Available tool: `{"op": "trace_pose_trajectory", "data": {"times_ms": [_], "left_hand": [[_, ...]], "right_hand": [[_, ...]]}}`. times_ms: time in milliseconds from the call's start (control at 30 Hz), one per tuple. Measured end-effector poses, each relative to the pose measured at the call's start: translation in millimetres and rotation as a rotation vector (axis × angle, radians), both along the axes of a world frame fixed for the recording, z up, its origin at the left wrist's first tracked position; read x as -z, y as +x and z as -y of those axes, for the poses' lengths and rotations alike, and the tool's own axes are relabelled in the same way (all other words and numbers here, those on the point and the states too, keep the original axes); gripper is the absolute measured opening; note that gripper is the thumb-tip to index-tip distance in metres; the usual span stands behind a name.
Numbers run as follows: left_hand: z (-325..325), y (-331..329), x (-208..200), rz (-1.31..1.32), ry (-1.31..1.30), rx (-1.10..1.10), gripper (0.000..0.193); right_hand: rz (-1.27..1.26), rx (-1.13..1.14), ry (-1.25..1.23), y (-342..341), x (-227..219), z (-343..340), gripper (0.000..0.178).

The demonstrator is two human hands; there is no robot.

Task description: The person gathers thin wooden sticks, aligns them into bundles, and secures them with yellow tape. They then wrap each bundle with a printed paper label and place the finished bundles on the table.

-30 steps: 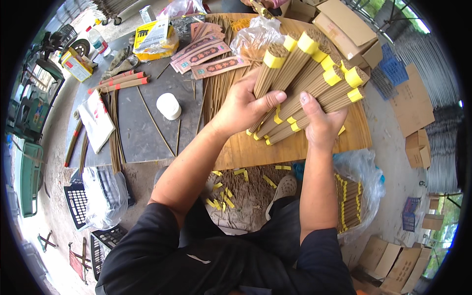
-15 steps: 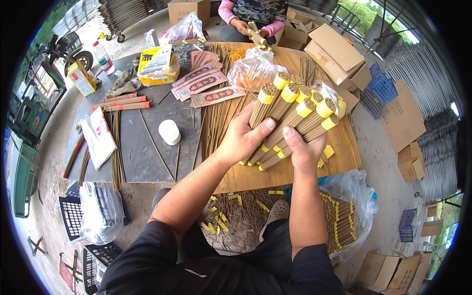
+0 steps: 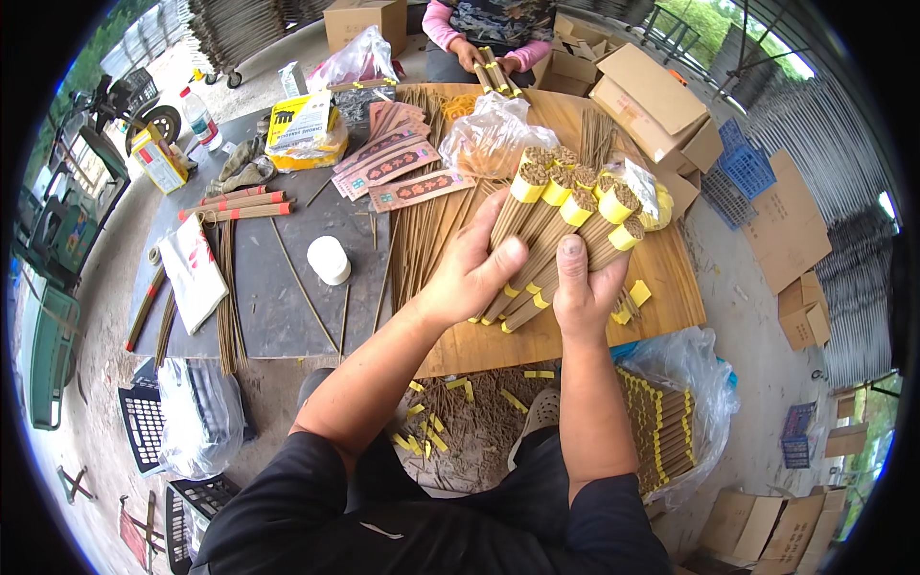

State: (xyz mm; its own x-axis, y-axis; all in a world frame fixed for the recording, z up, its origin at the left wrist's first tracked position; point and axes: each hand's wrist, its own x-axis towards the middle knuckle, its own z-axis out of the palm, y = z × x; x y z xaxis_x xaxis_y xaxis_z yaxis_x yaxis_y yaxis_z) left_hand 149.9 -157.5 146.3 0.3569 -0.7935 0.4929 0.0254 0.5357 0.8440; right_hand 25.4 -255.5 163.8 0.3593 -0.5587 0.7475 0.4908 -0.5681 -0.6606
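Several bundles of brown incense sticks (image 3: 549,251), banded with yellow paper at both ends, are gathered between my two hands over the wooden tabletop. My left hand (image 3: 476,271) is closed round their left side, thumb lying across the front. From the right, my right hand (image 3: 586,297) grips them, its thumb pointing up toward the yellow bands; its other fingers are mostly hidden behind the bundles. The bundles tilt away from me, with their cut ends facing up. Loose incense sticks (image 3: 422,240) lie on the wood left of my hands, and yellow paper strips (image 3: 632,299) lie just right of them.
Printed paper wrappers (image 3: 422,189), a clear plastic bag (image 3: 494,134) and a white round container (image 3: 329,260) occupy the table (image 3: 278,331). At lower right, a plastic-lined holder (image 3: 714,422) contains banded bundles. Across the table, a person (image 3: 494,29) holds similar bundles.
My right hand has shifted slightly left, its thumb sliding up the bundles. The bundles' upper ends have moved a little left and down. The person opposite now holds their bundles more upright.
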Motion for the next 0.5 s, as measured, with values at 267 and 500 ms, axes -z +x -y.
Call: {"op": "trace_pose_trajectory", "data": {"times_ms": [267,500], "left_hand": [[0,4,-4,-0.017,0.062,0.026,0.104],[-3,9,-6,0.077,0.07,-0.021,0.104]], "right_hand": [[0.043,-0.061,0.035,-2,30,6,0.075],[0.044,-0.038,0.034,5,30,-2,0.075]]}}
